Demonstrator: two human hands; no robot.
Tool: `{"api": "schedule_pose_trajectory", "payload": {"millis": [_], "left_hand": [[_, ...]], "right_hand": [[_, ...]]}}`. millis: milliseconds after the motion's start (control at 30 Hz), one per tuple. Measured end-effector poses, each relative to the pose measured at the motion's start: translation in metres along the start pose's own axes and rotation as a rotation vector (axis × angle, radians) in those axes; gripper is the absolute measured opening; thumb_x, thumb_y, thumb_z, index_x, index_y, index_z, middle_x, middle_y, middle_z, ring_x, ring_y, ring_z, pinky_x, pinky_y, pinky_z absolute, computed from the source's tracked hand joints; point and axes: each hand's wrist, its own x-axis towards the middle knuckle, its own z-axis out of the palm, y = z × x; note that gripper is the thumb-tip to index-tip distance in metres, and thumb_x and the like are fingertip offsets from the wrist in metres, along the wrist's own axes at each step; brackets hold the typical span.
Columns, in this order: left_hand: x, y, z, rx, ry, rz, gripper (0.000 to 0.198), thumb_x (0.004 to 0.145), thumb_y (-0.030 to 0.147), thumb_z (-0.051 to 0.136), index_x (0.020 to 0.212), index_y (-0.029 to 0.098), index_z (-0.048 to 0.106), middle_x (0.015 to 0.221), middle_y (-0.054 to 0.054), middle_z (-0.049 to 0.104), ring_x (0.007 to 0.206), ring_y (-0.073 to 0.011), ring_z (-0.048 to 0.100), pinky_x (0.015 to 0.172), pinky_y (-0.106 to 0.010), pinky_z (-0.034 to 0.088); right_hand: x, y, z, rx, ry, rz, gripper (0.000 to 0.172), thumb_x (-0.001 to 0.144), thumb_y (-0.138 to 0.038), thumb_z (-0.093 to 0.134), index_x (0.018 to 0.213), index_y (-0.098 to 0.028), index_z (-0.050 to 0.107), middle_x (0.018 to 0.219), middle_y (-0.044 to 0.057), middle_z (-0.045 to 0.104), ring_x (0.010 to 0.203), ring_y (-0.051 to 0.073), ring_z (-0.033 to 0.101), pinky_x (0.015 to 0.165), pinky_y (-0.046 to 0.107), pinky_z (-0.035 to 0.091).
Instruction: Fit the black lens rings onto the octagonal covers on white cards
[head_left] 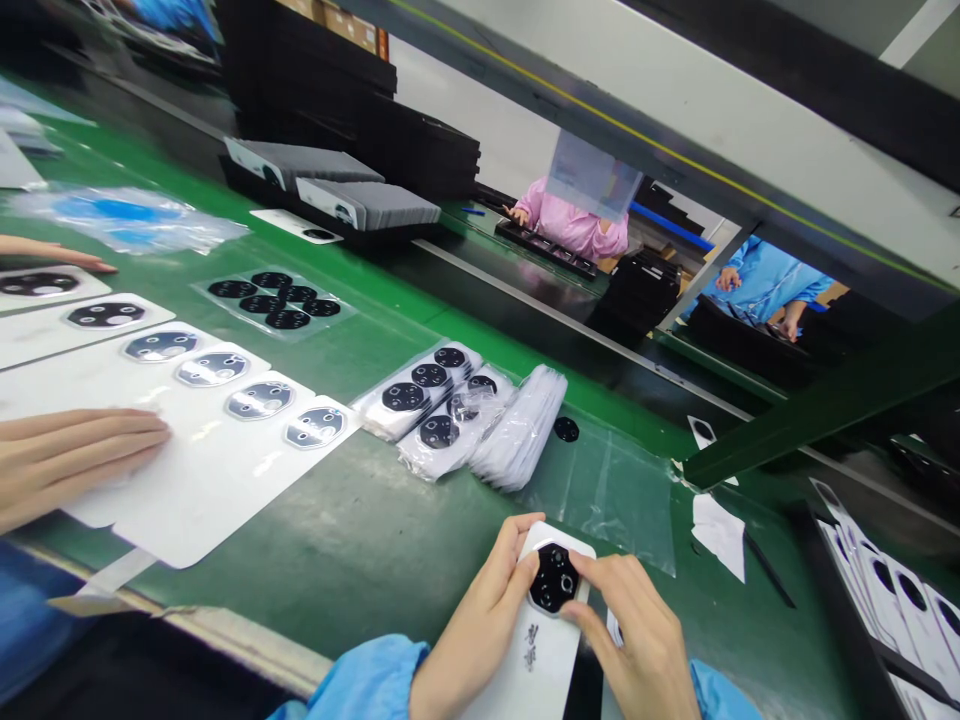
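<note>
A white phone back cover (510, 672) with dark lettering is tilted in front of me near the table's front edge. My left hand (472, 625) is closed around its left side, with the thumb beside the black octagonal camera lens sticker (553, 580). That sticker, with several round holes, sits on the upper part of the cover. My right hand (634, 625) pinches the sticker's right edge between thumb and forefinger. A dark strip and part of another white piece show under my right hand.
Beside me a co-worker's hand (75, 460) rests on a row of white phone covers (202, 510). Bagged lens pieces (439, 405), a sheet of black stickers (277, 300) and a clear plastic sheet (607, 490) lie ahead. A black tray (840, 610) of covers stands right, near a green post (817, 410).
</note>
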Motion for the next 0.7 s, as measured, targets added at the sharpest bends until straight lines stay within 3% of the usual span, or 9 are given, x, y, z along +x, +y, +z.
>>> {"api": "schedule_pose_trajectory", "payload": {"millis": [533, 700], "left_hand": [[-0.0005, -0.0049, -0.0005, -0.018, -0.003, -0.026, 0.038, 0.09, 0.048, 0.039, 0.121, 0.026, 0.037, 0.082, 0.001, 0.057, 0.088, -0.0213, 0.052, 0.077, -0.03, 0.035], [-0.0007, -0.0021, -0.0007, -0.025, -0.016, -0.031, 0.037, 0.09, 0.048, 0.038, 0.12, 0.026, 0.036, 0.096, -0.001, 0.057, 0.093, -0.0215, 0.051, 0.077, -0.031, 0.034]], "right_hand": [[0.0011, 0.0004, -0.0025, -0.021, -0.005, -0.035, 0.026, 0.087, -0.02, 0.058, 0.112, -0.015, 0.056, 0.082, 0.006, 0.066, 0.071, 0.018, 0.062, 0.061, 0.027, 0.053], [0.0008, 0.0006, -0.0035, -0.024, -0.002, -0.041, 0.028, 0.087, -0.02, 0.058, 0.114, -0.015, 0.055, 0.084, 0.007, 0.066, 0.072, 0.018, 0.061, 0.062, 0.027, 0.053]]}}
